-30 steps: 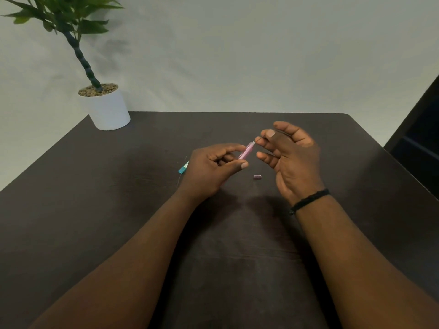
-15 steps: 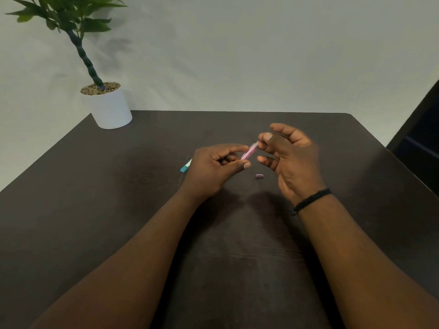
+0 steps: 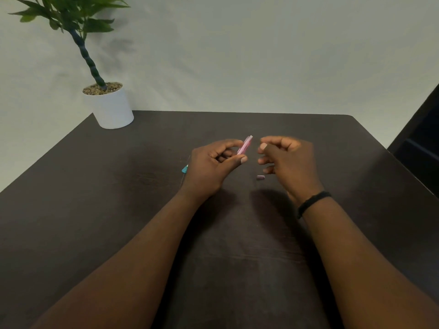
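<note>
My left hand (image 3: pixel 213 165) pinches a thin pink pen barrel (image 3: pixel 244 145) between thumb and fingers, its tip pointing up and to the right. My right hand (image 3: pixel 285 160) hovers just right of that tip with a small gap between them. Its fingers are curled and blurred, and I cannot tell whether they pinch anything. A small pink piece (image 3: pixel 260 177) lies on the dark table (image 3: pixel 118 210) below my right hand. A teal piece (image 3: pixel 184 169) on a thin rod lies on the table behind my left hand, partly hidden by it.
A white pot with a green plant (image 3: pixel 111 108) stands at the table's back left corner. A pale wall runs behind the table. A dark object (image 3: pixel 420 143) stands beyond the right edge. A black band (image 3: pixel 311 203) circles my right wrist.
My right hand's fingers touched the pink barrel's tip before; now they have drawn away to the right and curled. My left hand keeps its hold in about the same place.
</note>
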